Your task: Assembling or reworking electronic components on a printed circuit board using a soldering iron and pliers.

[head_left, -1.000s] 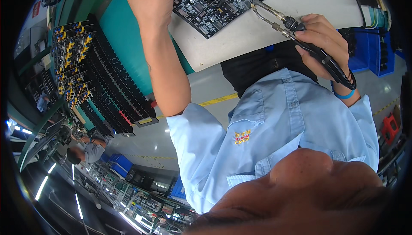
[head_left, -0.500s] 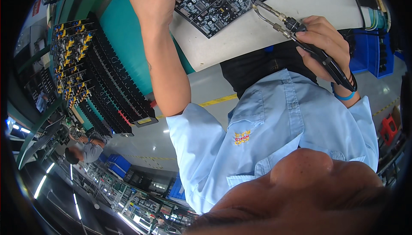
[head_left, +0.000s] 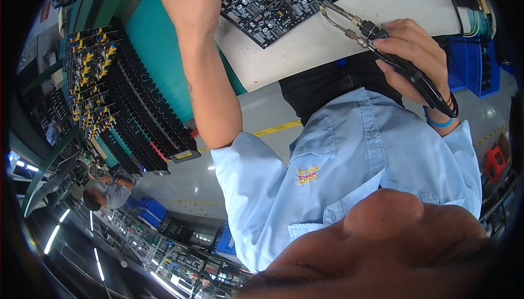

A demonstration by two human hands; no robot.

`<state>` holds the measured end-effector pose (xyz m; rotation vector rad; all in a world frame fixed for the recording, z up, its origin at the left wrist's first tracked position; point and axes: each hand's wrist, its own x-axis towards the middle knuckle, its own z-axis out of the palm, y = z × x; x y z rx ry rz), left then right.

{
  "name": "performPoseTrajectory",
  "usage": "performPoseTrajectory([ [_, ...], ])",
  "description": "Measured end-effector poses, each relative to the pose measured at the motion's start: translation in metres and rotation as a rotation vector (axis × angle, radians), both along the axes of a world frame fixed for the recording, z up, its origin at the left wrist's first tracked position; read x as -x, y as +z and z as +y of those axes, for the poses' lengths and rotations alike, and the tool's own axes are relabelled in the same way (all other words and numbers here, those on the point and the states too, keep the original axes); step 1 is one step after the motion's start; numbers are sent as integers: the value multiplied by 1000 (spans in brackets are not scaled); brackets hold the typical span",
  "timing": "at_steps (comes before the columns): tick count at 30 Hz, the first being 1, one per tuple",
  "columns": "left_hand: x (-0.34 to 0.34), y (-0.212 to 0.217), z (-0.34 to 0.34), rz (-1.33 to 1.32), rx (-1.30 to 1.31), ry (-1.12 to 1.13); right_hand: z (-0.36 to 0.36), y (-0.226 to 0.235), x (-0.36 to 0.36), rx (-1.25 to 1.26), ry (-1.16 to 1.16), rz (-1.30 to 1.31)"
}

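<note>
A black panel of circuit boards (head_left: 273, 12), crowded with small parts, lies on the white sheet at the top of the view. My right hand (head_left: 412, 50) is closed around the black handle of a soldering iron (head_left: 401, 64). Its two slim metal arms converge at the panel's right edge, the tip touching or nearly touching it. By the panel's left side is my left hand (head_left: 194, 4), thumb pressed in and fingers curled. The picture's top edge cuts off those fingertips, so what they hold cannot be made out.
Under the panel is a white sheet (head_left: 262, 72) on a green mat (head_left: 164, 53). Black slotted racks (head_left: 147, 97) and upright boards with yellow parts (head_left: 90, 80) stand at left. A blue bin (head_left: 480, 69) is at right. Another person (head_left: 112, 192) works far off at lower left.
My left hand has shifted very slightly left. The panel has moved a touch the same way, while the iron's tip stays by its right edge. My right wrist has moved slightly right.
</note>
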<state>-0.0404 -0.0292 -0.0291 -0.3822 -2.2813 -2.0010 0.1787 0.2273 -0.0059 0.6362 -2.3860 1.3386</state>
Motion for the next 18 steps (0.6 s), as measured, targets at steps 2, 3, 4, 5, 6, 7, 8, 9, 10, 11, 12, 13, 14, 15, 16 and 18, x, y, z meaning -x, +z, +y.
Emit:
performPoseTrajectory([
  [2, -3, 3, 4, -19, -14, 26, 1, 5, 1, -7, 7, -7],
  [3, -3, 4, 5, -29, -21, 40, 2, 6, 1, -11, 11, -10],
  [4, -2, 3, 4, -27, -20, 42, 6, 4, 1, 8, 25, 7],
  [5, 0, 1, 1, -27, -6, 27, 11, 0, 0, 26, 38, 24],
  [6, 2, -1, -1, -27, 7, 12, 15, -1, 1, 27, 41, 26],
  [7, 3, -3, -4, -28, 21, -2, 20, 0, 3, 33, 16, 34],
  [8, 4, -4, -6, -28, 35, -16, 25, 1, 4, 39, -7, 43],
  [9, 5, -4, -5, -28, 34, -18, 32, 1, 5, 55, -85, 16],
  [10, 5, -5, -4, -40, 32, -12, 39, 0, 6, 71, -161, -11],
  [11, 5, -4, -2, -51, 29, -7, 42, -6, 5, 70, -165, -9],
  [12, 4, -3, -1, -62, 27, -1, 44, -18, 6, 112, -491, -14],
  [13, 3, -2, 1, -73, 24, 4, 48, -27, 9, 153, -818, -18],
  [14, 3, -1, 2, -84, 23, 13, 55, -33, 23, 163, -772, -68],
  [15, 2, 0, 3, -96, 23, 21, 59, -35, 34, 173, -725, -118],
  [16, 1, 1, 5, -108, 22, 30, 57, -35, 29, 173, -725, -118],
  [18, -2, 3, 9, -133, 21, 45, 48, -31, 10, 82, -727, -62],
])
